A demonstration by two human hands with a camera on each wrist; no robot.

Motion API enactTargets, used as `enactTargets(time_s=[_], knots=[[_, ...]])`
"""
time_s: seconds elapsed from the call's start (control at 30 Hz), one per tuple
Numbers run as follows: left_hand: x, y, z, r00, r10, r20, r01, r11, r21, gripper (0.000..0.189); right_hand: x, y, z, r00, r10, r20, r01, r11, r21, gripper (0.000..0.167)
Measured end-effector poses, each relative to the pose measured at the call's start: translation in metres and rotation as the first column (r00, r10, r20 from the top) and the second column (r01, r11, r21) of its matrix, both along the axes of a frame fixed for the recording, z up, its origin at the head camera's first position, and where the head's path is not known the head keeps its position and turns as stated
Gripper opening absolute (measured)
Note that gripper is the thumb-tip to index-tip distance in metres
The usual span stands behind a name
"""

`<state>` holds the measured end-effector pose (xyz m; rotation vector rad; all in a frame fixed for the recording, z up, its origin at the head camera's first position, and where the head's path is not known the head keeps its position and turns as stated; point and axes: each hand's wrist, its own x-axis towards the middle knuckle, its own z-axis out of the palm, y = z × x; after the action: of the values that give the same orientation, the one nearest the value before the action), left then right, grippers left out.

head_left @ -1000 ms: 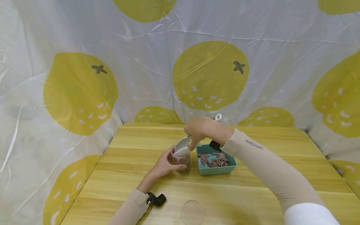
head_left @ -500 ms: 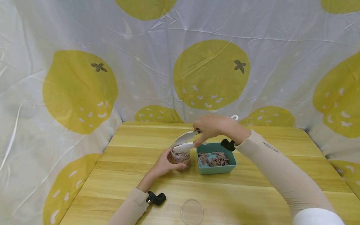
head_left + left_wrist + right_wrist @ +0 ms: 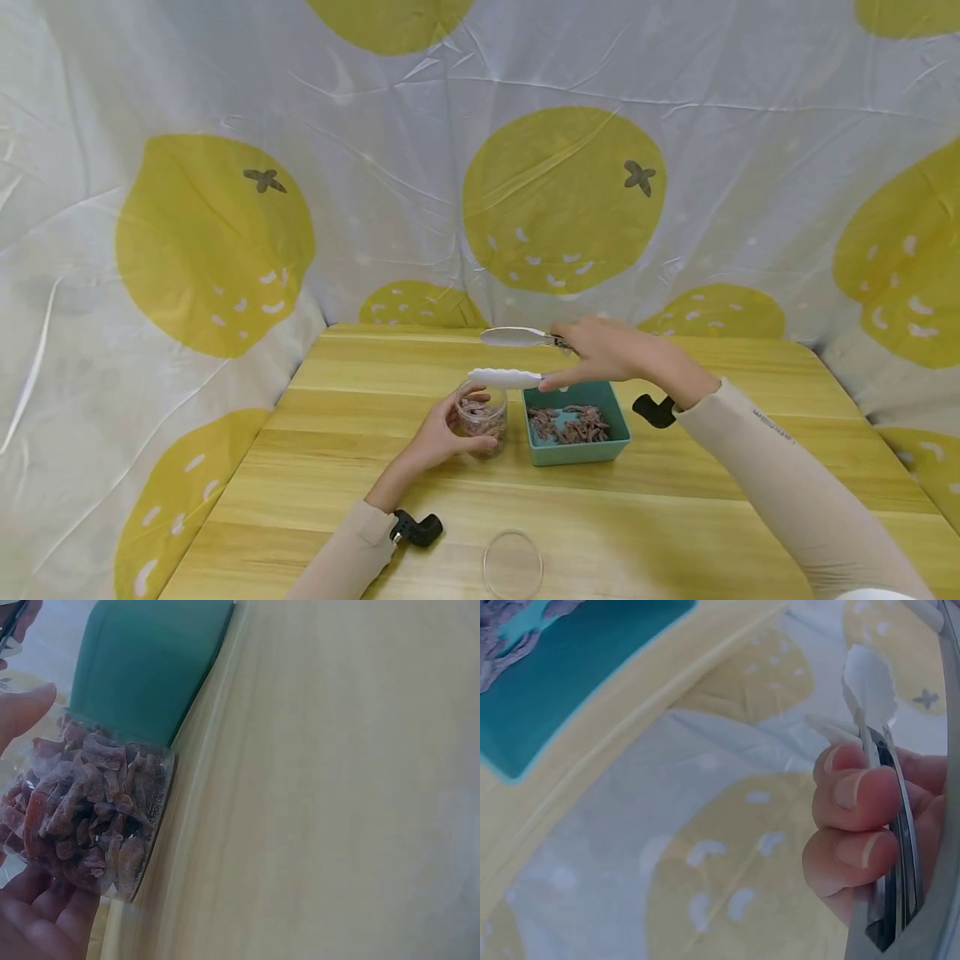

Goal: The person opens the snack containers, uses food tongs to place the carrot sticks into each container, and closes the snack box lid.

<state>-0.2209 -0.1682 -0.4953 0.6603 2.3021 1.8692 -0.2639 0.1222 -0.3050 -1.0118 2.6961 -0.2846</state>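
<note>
My left hand [image 3: 438, 435] holds a clear jar [image 3: 491, 427] round its side, upright on the table. Wrinkled, brownish strips of what looks like dried food [image 3: 97, 795] fill much of the jar in the left wrist view. Above and behind it, my right hand [image 3: 611, 354] grips a pair of tongs [image 3: 510, 379] with white scalloped tips and metal arms. The tips are spread apart, with nothing between them. In the right wrist view the fingers [image 3: 855, 791] curl round a metal arm. A teal box [image 3: 577, 454] with more such strips stands just right of the jar.
A clear round lid or ring [image 3: 513, 565] lies near the table's front. The wooden table [image 3: 675, 525] meets a lemon-print curtain [image 3: 397, 183] at its back and left. A black wrist camera [image 3: 420, 530] sits over the tabletop beside the left forearm.
My right hand has moved right and away from the jar. The tongs have come up out of the jar's mouth and their tips have spread. My left hand and the jar stay put.
</note>
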Motion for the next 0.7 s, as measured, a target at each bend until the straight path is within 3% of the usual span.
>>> enactTargets(time_s=[0.2, 0.4, 0.5, 0.7], knots=[[0.001, 0.000, 0.000, 1.000, -0.011, -0.008, 0.011, 1.000, 0.017, 0.081, 0.003, 0.029, -0.010, 0.994, -0.096, 0.048, 0.100, 0.991, -0.090, 0.105], [0.002, -0.001, 0.000, 1.000, -0.015, 0.000, 0.015, 1.000, 0.022, 0.081, 0.004, 0.058, -0.023, 0.986, -0.160, 0.052, 0.167, 0.972, -0.164, 0.091], [0.002, -0.001, 0.001, 1.000, -0.010, -0.002, 0.010, 1.000, 0.020, 0.081, 0.006, 0.072, -0.029, 0.975, -0.213, 0.054, 0.220, 0.953, -0.208, 0.086], [0.002, 0.000, 0.003, 1.000, -0.016, 0.001, 0.016, 1.000, 0.005, 0.081, 0.013, 0.104, -0.039, 0.942, -0.327, 0.072, 0.335, 0.905, -0.264, 0.092]])
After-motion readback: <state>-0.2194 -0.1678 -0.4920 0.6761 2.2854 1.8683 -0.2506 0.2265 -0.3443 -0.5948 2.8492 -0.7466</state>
